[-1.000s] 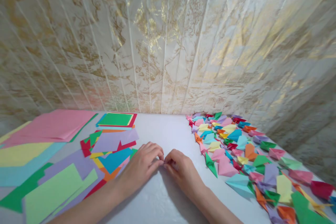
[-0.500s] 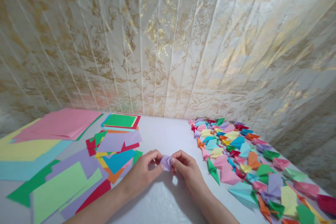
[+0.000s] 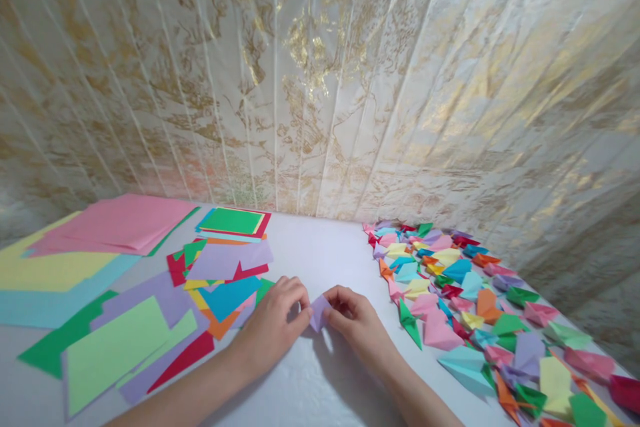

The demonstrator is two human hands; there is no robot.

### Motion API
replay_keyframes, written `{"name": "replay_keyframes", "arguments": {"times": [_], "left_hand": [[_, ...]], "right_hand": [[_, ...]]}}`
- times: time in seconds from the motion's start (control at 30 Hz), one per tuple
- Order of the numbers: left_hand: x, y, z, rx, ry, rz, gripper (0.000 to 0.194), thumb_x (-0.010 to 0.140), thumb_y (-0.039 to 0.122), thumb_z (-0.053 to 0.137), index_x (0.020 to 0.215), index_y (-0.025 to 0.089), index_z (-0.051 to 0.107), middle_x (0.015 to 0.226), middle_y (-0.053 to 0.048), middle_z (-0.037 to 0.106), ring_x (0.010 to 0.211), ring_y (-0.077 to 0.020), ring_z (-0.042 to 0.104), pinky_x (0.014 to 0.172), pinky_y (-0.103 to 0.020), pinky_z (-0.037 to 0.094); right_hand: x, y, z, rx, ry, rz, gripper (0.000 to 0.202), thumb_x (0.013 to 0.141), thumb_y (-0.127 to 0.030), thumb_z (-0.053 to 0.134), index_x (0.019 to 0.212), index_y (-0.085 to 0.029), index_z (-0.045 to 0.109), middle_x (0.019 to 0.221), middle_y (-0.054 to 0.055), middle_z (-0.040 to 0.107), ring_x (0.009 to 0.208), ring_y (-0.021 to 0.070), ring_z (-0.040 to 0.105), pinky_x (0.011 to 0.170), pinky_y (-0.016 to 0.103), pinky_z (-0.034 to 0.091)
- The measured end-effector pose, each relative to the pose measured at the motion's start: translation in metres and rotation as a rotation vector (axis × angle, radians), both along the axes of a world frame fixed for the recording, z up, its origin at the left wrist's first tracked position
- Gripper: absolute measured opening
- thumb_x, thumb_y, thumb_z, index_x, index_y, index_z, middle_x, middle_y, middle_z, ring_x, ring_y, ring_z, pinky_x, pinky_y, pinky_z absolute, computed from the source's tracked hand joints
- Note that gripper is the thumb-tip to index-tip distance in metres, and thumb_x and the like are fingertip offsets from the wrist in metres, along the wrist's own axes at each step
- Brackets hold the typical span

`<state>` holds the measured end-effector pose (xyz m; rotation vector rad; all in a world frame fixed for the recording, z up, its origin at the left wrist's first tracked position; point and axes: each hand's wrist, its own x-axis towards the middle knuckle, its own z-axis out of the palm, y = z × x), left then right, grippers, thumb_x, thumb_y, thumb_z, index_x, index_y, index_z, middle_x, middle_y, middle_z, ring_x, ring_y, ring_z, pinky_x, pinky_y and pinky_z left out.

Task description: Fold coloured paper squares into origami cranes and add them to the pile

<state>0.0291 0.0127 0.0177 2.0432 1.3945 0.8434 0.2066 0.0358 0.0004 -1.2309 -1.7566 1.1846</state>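
Observation:
A small folded piece of lilac paper [image 3: 319, 313] is held just above the white table, between my two hands. My right hand [image 3: 353, 317] pinches its right side between thumb and fingers. On the other side, my left hand [image 3: 284, 312] has thumb and fingertips closed at the paper's left edge. The finer folds are too small to make out. Loose coloured paper scraps [image 3: 233, 297] lie close beyond my left hand, and many folded paper pieces [image 3: 439, 328] spread out to the right of my right hand.
Large pink sheets [image 3: 120, 223] top a stack of coloured paper at the far left. A neat pile of small rectangles with green [image 3: 231, 221] uppermost sits at the back. Light green paper [image 3: 117, 353] lies at the front left. A gold-patterned curtain [image 3: 310, 80] hangs behind the table.
The lilac paper has turned and now shows a flatter, pointed face. My hands have shifted only slightly. The whole view has moved a little.

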Motion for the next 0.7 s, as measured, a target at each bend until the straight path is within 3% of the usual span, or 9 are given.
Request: {"name": "replay_keyframes", "arguments": {"times": [0.13,0.27,0.43,0.53,0.7], "left_hand": [[-0.002,0.003,-0.009,0.002,0.068,0.036,0.019,0.086,0.012,0.049,0.069,0.021,0.047,0.084,-0.001,0.057,0.088,-0.021,0.053,0.079,-0.035,0.041],[-0.004,0.004,-0.018,0.072,0.144,0.05,0.017,0.078,0.005,0.054,0.076,0.021,0.049,0.091,-0.001,0.056,0.093,-0.0219,0.05,0.08,-0.036,0.04],[-0.008,0.006,-0.022,0.142,0.128,-0.14,0.03,0.08,-0.001,0.053,0.097,0.023,0.054,0.106,-0.001,0.057,0.103,-0.0211,0.048,0.088,-0.036,0.038],[-0.008,0.007,-0.022,0.145,0.183,-0.232,0.024,0.087,-0.001,0.047,0.088,0.021,0.057,0.096,-0.001,0.058,0.095,-0.0201,0.05,0.085,-0.035,0.039],[-0.006,0.003,-0.017,0.094,0.252,-0.235,0.029,0.081,-0.003,0.045,0.095,0.018,0.059,0.095,-0.004,0.059,0.093,-0.022,0.051,0.084,-0.036,0.04]], "right_hand": [[0.004,0.001,0.0,0.133,-0.127,0.019,0.032,0.075,-0.007,0.058,0.104,-0.02,0.064,0.074,-0.002,0.06,0.076,0.0176,0.055,0.073,0.028,0.042],[0.005,-0.001,0.0,0.304,-0.293,0.101,0.033,0.077,0.001,0.057,0.101,-0.022,0.061,0.079,0.0,0.06,0.083,0.0193,0.055,0.074,0.029,0.043],[0.014,0.0,0.004,0.5,-0.342,0.229,0.043,0.073,0.006,0.059,0.105,-0.023,0.053,0.099,0.003,0.06,0.094,0.0205,0.052,0.082,0.032,0.043],[0.02,0.002,0.008,0.482,-0.364,0.368,0.036,0.074,0.004,0.064,0.097,-0.023,0.054,0.097,0.001,0.061,0.092,0.0193,0.053,0.082,0.031,0.042],[0.02,0.006,0.003,0.568,-0.497,0.382,0.018,0.083,-0.004,0.064,0.086,-0.021,0.058,0.089,0.002,0.062,0.085,0.0199,0.052,0.076,0.032,0.04]]}}
